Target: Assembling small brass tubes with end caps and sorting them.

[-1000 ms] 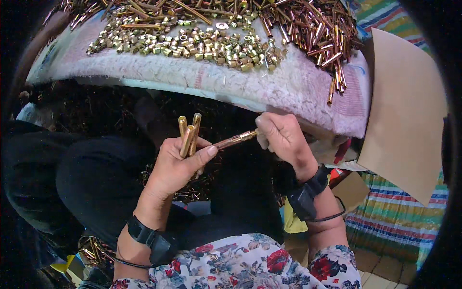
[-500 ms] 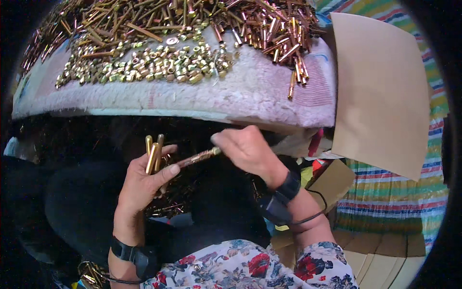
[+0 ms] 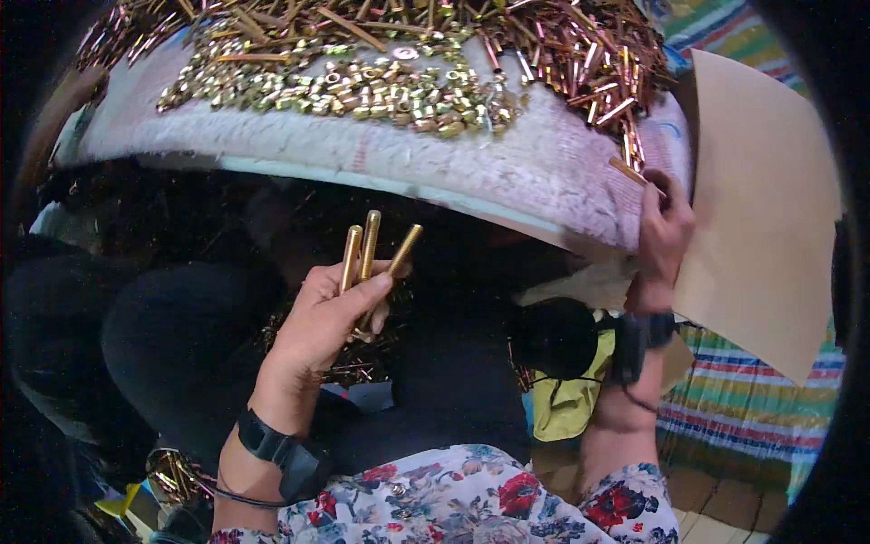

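My left hand [image 3: 322,313] is closed around three brass-coloured metal rods [image 3: 369,245]. Their rounded ends stick up past the fingers, and one leans to the right under the thumb. Out at the right end of the cloth-covered work surface [image 3: 535,186], my right hand [image 3: 666,222] is closed on a slim brownish metal tube [image 3: 627,170]. It touches the edge of a heap of copper-coloured tubes [image 3: 589,63]. Part of the tube is hidden by the fingers.
Small gold-coloured nuts [image 3: 362,95] lie along the middle of the cloth. A brown cardboard sheet [image 3: 761,208] stands right of the surface, above striped sheeting [image 3: 752,399]. Yellow fabric [image 3: 566,403] hangs by my right forearm. Further metal pieces [image 3: 177,471] sit at lower left.
My right hand has left the threaded reddish piece held between both hands and moved right to the heap's edge. The left hand keeps its three rods. The whole view has shifted.
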Motion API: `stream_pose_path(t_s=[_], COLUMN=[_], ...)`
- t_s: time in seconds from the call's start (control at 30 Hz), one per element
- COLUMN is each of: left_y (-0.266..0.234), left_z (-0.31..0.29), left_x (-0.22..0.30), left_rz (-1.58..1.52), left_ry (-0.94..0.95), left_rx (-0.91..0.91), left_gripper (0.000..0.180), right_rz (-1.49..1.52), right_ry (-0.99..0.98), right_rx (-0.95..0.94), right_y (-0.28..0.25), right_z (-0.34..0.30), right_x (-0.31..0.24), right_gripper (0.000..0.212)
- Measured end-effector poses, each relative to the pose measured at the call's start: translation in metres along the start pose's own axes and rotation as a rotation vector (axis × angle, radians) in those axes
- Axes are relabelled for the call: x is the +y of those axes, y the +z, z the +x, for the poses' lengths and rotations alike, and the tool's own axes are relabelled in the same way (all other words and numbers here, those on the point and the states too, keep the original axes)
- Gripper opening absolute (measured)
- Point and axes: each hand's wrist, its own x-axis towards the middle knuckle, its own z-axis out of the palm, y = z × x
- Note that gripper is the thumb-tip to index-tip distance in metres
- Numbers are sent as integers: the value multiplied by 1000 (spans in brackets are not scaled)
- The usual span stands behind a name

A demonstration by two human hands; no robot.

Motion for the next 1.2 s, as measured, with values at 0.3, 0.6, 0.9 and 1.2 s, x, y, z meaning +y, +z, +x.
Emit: stream_pose_path(t_s=[0.3,0.6,0.9,1.2], left_y=[-2,-8,17,10], left_z=[-15,-17,6,-2], left_x=[4,7,-17,7], left_rz=[-191,-83,-376,-44], left_ry=[-24,-66,145,275], left_rx=[-147,-184,717,427], left_gripper=[22,19,28,36], right_rz=[1181,1183,1272,1323], right_ry=[387,432,335,616], right_rx=[-763,-920,-913,-814], right_y=[-6,0,27,26], right_z=[-26,-28,-86,-51], right_x=[-104,-120,-181,-157], right_gripper=[11,10,6,9])
